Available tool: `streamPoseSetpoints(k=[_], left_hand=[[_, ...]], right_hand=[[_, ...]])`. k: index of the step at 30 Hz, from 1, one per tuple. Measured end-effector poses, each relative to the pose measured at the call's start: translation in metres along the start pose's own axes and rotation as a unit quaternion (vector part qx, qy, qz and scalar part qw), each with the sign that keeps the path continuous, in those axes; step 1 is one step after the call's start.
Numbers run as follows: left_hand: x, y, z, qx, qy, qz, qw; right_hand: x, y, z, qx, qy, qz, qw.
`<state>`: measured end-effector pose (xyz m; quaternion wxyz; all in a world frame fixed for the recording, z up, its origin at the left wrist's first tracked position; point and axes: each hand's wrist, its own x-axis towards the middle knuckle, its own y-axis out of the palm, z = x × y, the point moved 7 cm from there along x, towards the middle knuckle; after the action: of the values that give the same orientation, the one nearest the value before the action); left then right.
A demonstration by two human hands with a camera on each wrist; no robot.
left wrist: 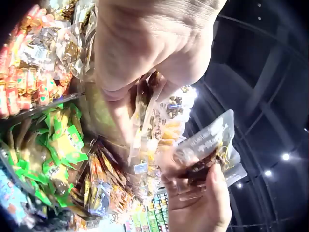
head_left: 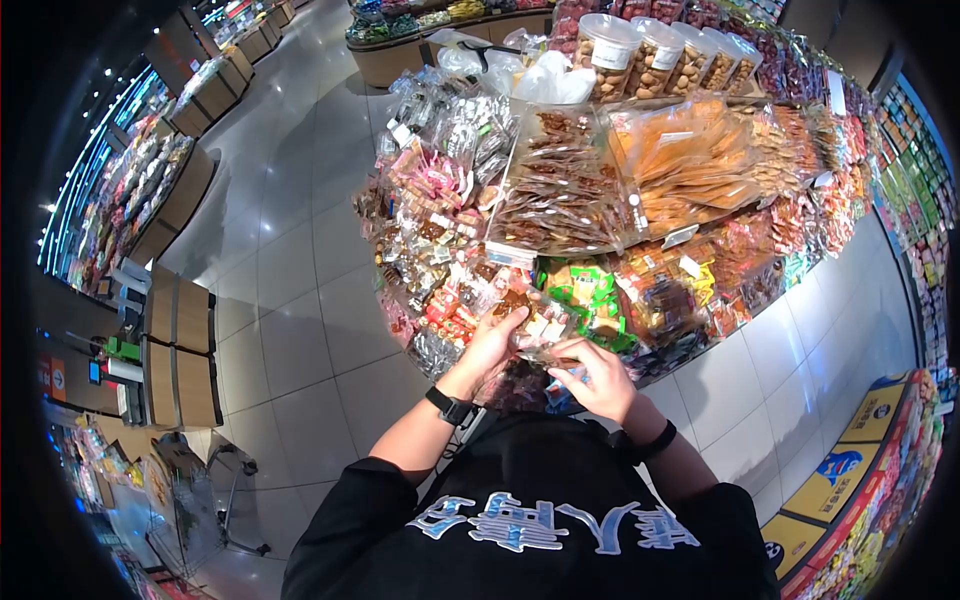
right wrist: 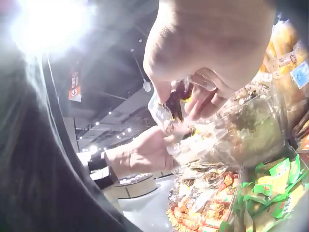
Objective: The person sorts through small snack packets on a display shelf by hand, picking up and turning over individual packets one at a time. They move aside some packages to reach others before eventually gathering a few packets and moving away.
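Observation:
Over the near edge of the candy display, my left hand (head_left: pixel 489 347) grips small clear snack packets (left wrist: pixel 146 108) with printed fronts and brown contents between thumb and fingers. Close beside it, my right hand (head_left: pixel 600 380) pinches a clear pouch (left wrist: pixel 205 147) with dark brown pieces inside. In the right wrist view that pouch lies between the curled right fingers, overlapping the left hand behind it. Beneath the hands are red-wrapped candies (head_left: pixel 447 318) and green-and-yellow packets (head_left: pixel 592 295). The exact kind of snack cannot be read.
Long brown packaged snacks (head_left: pixel 570 180) and orange flat packs (head_left: pixel 690 155) fill the middle bins. Clear tubs of nuts (head_left: pixel 608 55) line the back. Tiled floor (head_left: pixel 290 320) runs along the left, with a shopping cart (head_left: pixel 235 490) near a wooden counter (head_left: pixel 180 345).

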<state>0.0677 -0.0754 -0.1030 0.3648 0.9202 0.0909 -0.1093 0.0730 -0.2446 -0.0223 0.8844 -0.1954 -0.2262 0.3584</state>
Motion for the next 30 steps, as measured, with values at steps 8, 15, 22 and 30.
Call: streamPoseSetpoints(k=[8, 15, 22, 30], left_hand=[[-0.035, 0.066, 0.064, 0.506, -0.022, 0.307, 0.806], [-0.063, 0.063, 0.087, 0.294, -0.157, 0.205, 0.920], [-0.068, 0.043, 0.070, 0.370, 0.008, 0.098, 0.924], [-0.059, 0.011, 0.033, 0.263, -0.012, 0.031, 0.964]], right_hand=[[-0.029, -0.052, -0.004, -0.044, -0.095, 0.099, 0.989], [-0.048, -0.067, -0.033, 0.090, 0.067, 0.135, 0.984], [-0.048, -0.040, -0.078, 0.332, 0.216, 0.087, 0.914], [0.004, -0.077, -0.067, 0.286, 0.214, -0.007, 0.934]])
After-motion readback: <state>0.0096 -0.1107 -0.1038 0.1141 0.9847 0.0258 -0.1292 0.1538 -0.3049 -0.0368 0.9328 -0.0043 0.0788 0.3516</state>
